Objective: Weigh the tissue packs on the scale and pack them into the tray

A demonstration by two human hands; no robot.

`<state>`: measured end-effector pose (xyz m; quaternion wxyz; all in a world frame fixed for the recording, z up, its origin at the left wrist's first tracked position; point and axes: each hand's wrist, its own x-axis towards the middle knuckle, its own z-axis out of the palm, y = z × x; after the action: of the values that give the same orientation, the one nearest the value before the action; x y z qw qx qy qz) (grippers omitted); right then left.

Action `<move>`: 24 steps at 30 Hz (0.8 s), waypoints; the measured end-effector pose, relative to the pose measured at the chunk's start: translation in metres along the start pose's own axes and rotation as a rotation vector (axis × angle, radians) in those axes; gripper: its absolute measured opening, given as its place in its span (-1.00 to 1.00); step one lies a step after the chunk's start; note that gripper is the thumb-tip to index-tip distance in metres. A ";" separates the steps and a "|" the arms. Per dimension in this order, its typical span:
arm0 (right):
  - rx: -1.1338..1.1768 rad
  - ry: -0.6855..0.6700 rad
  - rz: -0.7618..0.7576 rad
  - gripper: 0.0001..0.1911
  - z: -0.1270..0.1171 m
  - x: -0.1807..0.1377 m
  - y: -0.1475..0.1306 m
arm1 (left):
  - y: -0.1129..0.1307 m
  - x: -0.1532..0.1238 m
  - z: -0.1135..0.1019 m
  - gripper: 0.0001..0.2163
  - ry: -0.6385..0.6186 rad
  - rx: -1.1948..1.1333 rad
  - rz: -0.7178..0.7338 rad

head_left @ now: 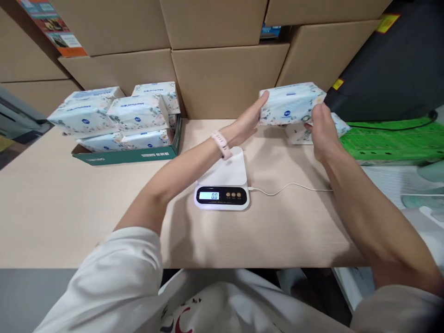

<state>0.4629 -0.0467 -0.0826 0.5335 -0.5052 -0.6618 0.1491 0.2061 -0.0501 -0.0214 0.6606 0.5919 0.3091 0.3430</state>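
Between my left hand and my right hand is a pack of tissues, gripped at its two ends and lifted above the table's right side. Below and behind it, another tissue pack lies on the table, partly hidden by the held one and my right hand. Under my left forearm stands a white digital scale, its display lit and reading 0.0. Nothing rests on the visible part of its plate. At the left, several tissue packs are stacked in a green open carton.
Brown cardboard boxes form a wall along the table's back. A white cable runs from the scale to the right. A green slatted object and a dark grey panel are at the right.
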 end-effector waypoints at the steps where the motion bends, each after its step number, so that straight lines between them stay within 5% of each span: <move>1: 0.038 -0.027 0.026 -0.30 0.008 -0.012 -0.017 | 0.008 -0.029 -0.007 -0.34 0.022 0.018 -0.010; 6: 0.237 -0.254 0.053 -0.17 0.048 -0.098 -0.115 | 0.016 -0.169 -0.034 -0.38 0.139 0.154 0.113; 10: 0.318 -0.470 0.088 -0.18 0.063 -0.151 -0.146 | -0.007 -0.232 -0.035 -0.34 0.196 0.244 0.147; 14: 0.261 -0.501 0.151 -0.19 0.064 -0.171 -0.135 | -0.028 -0.256 -0.028 -0.30 0.205 0.262 0.131; 19: 0.220 -0.289 0.200 -0.17 0.061 -0.182 -0.116 | -0.055 -0.265 -0.037 -0.15 0.445 0.267 0.034; 24: 0.254 -0.118 0.211 -0.20 0.057 -0.181 -0.114 | -0.075 -0.265 -0.046 -0.07 0.489 0.025 -0.010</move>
<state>0.3417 -0.2278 -0.1206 0.5345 -0.4907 -0.6112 0.3161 0.0232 -0.2451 -0.1009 0.5604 0.4979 0.4670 0.4691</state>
